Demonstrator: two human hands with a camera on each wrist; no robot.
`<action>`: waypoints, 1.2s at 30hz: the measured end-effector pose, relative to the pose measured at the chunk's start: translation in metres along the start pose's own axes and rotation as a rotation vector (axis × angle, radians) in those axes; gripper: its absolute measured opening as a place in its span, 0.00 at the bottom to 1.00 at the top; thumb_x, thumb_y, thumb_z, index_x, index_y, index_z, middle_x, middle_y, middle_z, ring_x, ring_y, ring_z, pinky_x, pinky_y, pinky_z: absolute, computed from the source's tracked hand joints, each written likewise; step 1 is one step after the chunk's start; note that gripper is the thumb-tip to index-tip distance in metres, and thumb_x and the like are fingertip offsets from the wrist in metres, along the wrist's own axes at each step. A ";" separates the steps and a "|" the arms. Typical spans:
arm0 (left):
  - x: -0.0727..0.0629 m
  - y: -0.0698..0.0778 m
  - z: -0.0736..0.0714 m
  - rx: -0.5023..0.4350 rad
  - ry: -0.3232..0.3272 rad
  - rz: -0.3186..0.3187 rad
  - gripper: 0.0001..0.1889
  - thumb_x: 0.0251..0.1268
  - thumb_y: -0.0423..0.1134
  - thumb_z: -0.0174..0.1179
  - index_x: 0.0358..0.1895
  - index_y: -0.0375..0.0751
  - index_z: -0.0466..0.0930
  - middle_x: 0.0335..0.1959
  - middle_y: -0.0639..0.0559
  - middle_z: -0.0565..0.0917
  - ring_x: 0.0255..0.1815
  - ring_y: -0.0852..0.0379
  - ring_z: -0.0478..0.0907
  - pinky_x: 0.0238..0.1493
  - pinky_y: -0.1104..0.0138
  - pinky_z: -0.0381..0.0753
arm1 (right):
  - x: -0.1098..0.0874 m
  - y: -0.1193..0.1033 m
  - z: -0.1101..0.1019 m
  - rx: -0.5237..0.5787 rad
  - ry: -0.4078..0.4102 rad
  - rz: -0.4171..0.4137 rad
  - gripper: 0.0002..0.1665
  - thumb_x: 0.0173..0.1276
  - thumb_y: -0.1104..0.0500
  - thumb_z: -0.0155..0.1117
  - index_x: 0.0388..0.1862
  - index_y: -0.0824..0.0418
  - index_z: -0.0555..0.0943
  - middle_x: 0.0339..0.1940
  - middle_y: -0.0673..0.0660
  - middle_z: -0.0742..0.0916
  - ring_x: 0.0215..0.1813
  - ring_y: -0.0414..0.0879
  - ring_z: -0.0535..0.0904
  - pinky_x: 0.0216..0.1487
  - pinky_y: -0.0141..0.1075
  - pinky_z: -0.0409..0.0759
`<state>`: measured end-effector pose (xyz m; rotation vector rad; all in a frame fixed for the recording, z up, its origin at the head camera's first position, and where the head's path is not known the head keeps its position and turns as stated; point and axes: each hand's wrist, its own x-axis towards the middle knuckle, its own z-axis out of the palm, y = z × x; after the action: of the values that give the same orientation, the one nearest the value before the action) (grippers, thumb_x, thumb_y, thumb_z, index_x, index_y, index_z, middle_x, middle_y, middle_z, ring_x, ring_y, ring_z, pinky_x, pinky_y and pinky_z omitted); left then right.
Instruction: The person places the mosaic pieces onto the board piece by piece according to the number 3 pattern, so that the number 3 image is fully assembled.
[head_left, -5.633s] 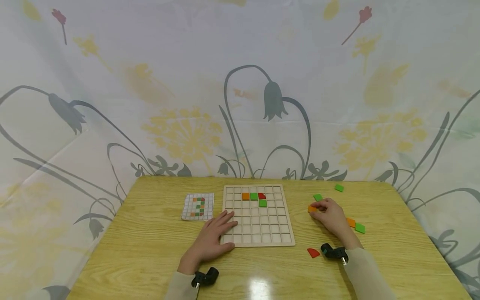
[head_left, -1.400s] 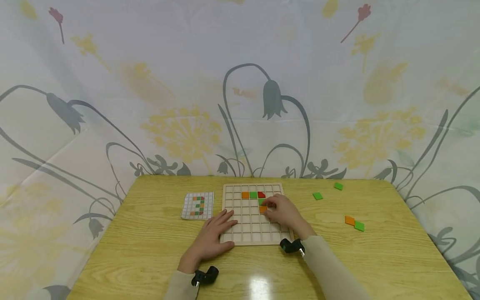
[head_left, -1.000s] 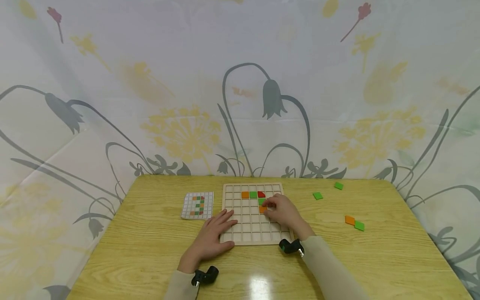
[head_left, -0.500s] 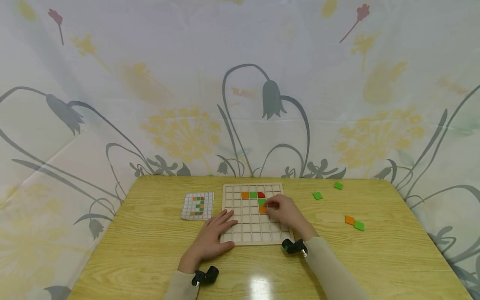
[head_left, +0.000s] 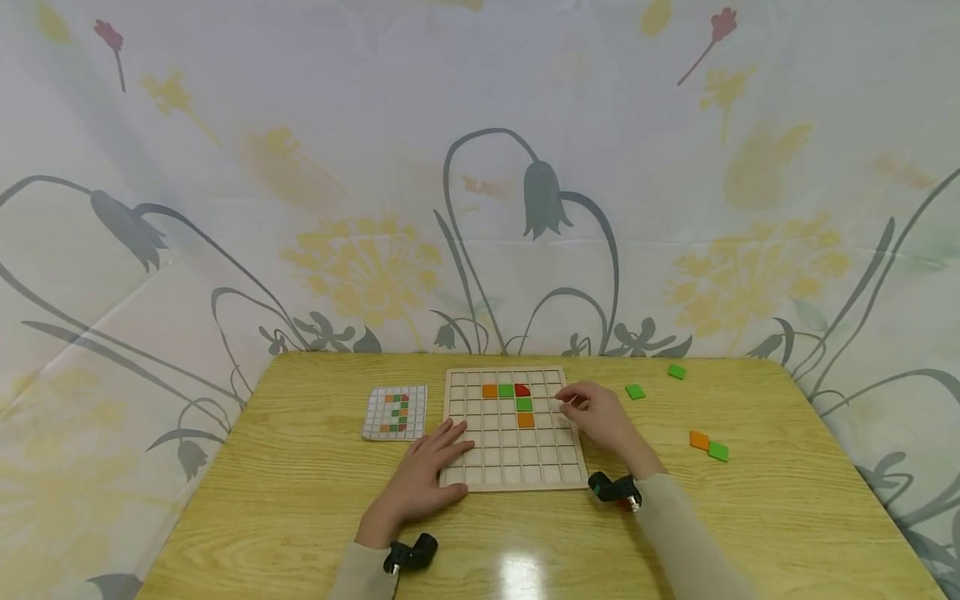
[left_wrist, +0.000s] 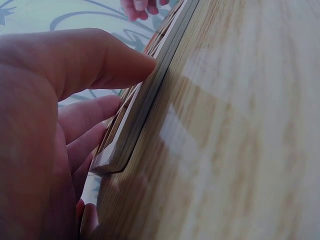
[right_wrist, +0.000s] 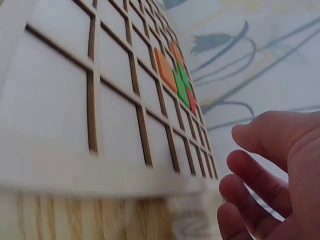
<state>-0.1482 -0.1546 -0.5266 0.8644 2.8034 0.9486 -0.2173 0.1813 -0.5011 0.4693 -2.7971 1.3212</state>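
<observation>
Flanking the board [head_left: 547, 454]: card [head_left: 395, 412], tiles [head_left: 635, 392] — left fingers [head_left: 455, 452] spread over it, right fingers [head_left: 577, 389] relaxed.

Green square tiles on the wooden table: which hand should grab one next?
Probably the right hand: it holds nothing and is nearer the loose green square tiles, while the left hand rests on the pale wooden grid board.

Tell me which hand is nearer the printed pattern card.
Left. The left hand lies beside the card; the right hand is across the grid board, at its right edge.
</observation>
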 end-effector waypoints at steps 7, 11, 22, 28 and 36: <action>0.000 -0.001 0.001 0.010 0.000 -0.010 0.34 0.58 0.50 0.60 0.71 0.49 0.72 0.79 0.53 0.58 0.80 0.50 0.46 0.73 0.41 0.48 | -0.003 0.018 -0.018 -0.039 0.081 0.012 0.12 0.71 0.65 0.61 0.50 0.66 0.84 0.49 0.63 0.83 0.47 0.56 0.80 0.49 0.51 0.80; 0.000 0.000 0.001 0.016 0.000 -0.012 0.33 0.59 0.50 0.60 0.71 0.49 0.73 0.79 0.53 0.59 0.80 0.50 0.47 0.73 0.41 0.48 | -0.005 0.028 -0.026 -0.032 0.152 0.039 0.12 0.70 0.66 0.61 0.51 0.67 0.84 0.52 0.65 0.83 0.49 0.58 0.79 0.50 0.53 0.79; 0.000 0.003 -0.001 -0.006 0.008 -0.006 0.33 0.58 0.49 0.60 0.70 0.48 0.74 0.78 0.52 0.60 0.80 0.48 0.48 0.72 0.39 0.49 | -0.017 0.051 -0.047 -0.058 0.325 0.101 0.16 0.68 0.67 0.61 0.54 0.69 0.83 0.51 0.69 0.82 0.50 0.61 0.77 0.48 0.51 0.77; -0.001 0.003 -0.002 -0.007 0.011 -0.001 0.33 0.58 0.49 0.60 0.69 0.48 0.74 0.78 0.51 0.61 0.80 0.48 0.49 0.72 0.39 0.49 | -0.017 0.062 -0.052 -0.004 0.327 0.157 0.21 0.69 0.67 0.59 0.61 0.69 0.79 0.60 0.71 0.79 0.58 0.64 0.75 0.58 0.57 0.74; 0.000 0.001 -0.001 -0.014 0.008 0.005 0.33 0.58 0.49 0.60 0.70 0.47 0.74 0.78 0.51 0.60 0.80 0.49 0.48 0.72 0.39 0.49 | -0.017 0.073 -0.047 -0.017 0.333 0.203 0.21 0.69 0.66 0.60 0.60 0.69 0.80 0.63 0.71 0.78 0.64 0.66 0.72 0.63 0.56 0.70</action>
<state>-0.1476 -0.1547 -0.5253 0.8686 2.7985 0.9734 -0.2263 0.2650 -0.5280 -0.0374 -2.6252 1.2675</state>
